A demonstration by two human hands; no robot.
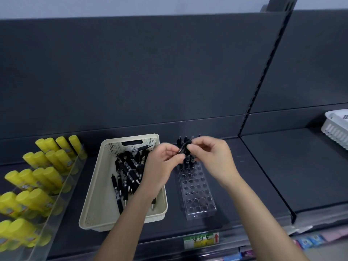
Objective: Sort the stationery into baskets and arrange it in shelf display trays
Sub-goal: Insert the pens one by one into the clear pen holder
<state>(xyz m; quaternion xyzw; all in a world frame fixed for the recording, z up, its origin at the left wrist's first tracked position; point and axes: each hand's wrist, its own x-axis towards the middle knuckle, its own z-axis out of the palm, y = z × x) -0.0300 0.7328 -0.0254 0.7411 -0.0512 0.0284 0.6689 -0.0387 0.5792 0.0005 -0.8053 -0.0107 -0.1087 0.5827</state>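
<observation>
A cream basket [98, 202] on the dark shelf holds a heap of black pens [128, 172]. Right of it lies a clear display tray [197, 196] with rows of round holes; a few black pens [189, 160] stand upright in its far rows. Above the tray's far end, my left hand [160, 166] and my right hand [211, 157] meet, both pinching one black pen [183, 147] between their fingertips. My left forearm crosses over the basket's near right corner.
A clear tiered tray [62, 185] full of yellow glue sticks [37, 178] fills the left of the shelf. A white basket [337, 129] sits at the far right. A price label [201, 240] is on the shelf's front edge.
</observation>
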